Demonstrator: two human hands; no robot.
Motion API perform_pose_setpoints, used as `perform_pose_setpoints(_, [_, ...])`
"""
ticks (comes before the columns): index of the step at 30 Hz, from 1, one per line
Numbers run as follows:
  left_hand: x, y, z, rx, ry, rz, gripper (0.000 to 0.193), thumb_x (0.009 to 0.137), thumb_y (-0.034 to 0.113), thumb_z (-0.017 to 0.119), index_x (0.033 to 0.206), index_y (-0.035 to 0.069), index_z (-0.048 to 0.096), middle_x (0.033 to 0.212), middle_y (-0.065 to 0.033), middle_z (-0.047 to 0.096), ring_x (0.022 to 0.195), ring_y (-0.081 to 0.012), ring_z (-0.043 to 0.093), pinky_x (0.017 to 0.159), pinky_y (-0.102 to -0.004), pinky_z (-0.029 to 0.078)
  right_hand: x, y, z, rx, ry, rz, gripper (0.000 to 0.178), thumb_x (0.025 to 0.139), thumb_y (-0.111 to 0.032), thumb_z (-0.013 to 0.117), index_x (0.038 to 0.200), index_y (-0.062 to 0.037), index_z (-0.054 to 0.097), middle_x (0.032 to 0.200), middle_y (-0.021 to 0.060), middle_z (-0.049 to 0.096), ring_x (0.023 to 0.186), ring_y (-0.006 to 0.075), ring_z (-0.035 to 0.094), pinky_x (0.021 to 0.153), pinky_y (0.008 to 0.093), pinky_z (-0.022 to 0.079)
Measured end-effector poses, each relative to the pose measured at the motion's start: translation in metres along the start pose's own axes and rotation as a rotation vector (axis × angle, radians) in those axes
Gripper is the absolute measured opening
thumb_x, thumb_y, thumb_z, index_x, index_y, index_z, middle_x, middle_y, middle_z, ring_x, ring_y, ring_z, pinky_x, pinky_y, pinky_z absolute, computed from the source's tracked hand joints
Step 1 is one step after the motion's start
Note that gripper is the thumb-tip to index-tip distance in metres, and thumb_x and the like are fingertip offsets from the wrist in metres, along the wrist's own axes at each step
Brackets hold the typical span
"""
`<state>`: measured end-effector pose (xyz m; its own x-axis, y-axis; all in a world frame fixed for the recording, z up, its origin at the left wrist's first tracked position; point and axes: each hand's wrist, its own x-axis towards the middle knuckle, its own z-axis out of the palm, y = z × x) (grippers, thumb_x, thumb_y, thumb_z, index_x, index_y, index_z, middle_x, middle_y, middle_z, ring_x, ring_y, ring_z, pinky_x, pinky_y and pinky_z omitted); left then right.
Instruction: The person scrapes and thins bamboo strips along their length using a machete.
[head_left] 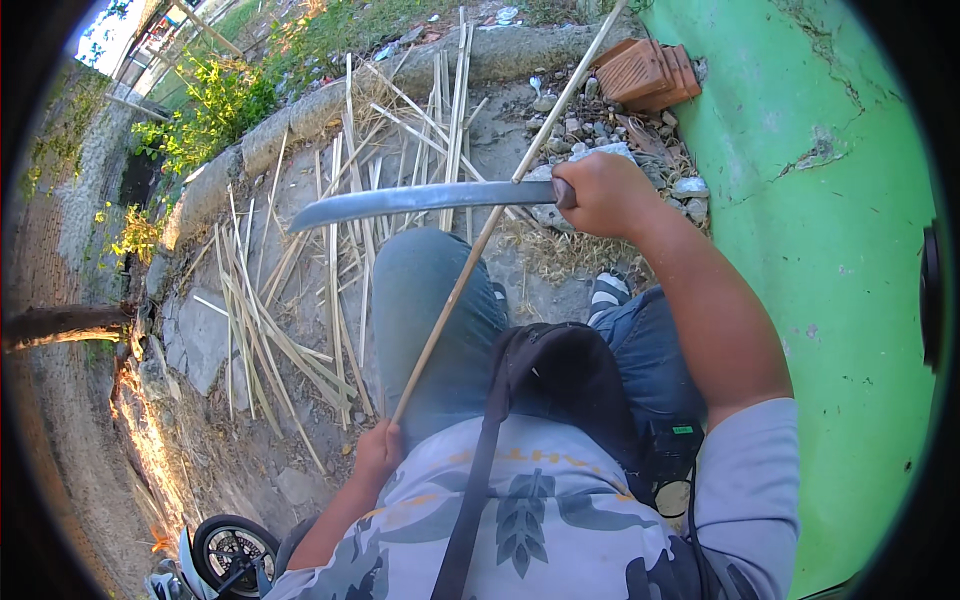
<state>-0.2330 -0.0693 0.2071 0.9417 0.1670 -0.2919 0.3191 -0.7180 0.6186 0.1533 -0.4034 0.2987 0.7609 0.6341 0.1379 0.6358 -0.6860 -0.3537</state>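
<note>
My right hand (607, 192) is closed around the dark handle of a machete (420, 200). Its long curved blade points left, level above my knee, and crosses a thin bamboo strip (455, 290); whether they touch I cannot tell. Low at my left side, my left hand (377, 450) grips the near end of that strip. From there the strip slants up and away to the right, past the top of the view. Many pale split bamboo strips (335, 270) lie scattered on the ground beyond and left of my knee.
A green wall (830, 250) rises close on my right. Terracotta hollow blocks (650, 75) and rubble (575, 135) lie by its foot. A low concrete curb (300, 130) runs along the far side. Behind at lower left stands a vehicle's wheel (235, 555).
</note>
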Motion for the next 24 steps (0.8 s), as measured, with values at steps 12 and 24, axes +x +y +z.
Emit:
perform_pose_setpoints(12, [0.001, -0.001, -0.001, 0.005, 0.002, 0.018, 0.054, 0.103, 0.046, 0.038, 0.080, 0.000, 0.054, 0.062, -0.0247, 0.054, 0.062, -0.0483, 0.058, 0.056, -0.0508, 0.043, 0.002, 0.006, -0.012, -0.041, -0.034, 0.058, 0.012, 0.079, -0.023, 0.064, 0.078, -0.0119, 0.067, 0.077, 0.0136, 0.068, 0.077, 0.0342, 0.068, 0.072, 0.0483, 0.054])
perform_pose_setpoints(24, [0.003, -0.003, 0.001, -0.016, 0.003, 0.033, 0.054, 0.103, 0.045, 0.036, 0.082, -0.001, 0.055, 0.061, -0.0243, 0.052, 0.060, -0.0471, 0.057, 0.055, -0.0478, 0.043, 0.006, 0.019, -0.008, 0.017, 0.118, 0.032, 0.011, 0.077, -0.019, 0.064, 0.081, -0.0089, 0.066, 0.071, 0.0171, 0.064, 0.072, 0.0387, 0.065, 0.066, 0.0488, 0.052])
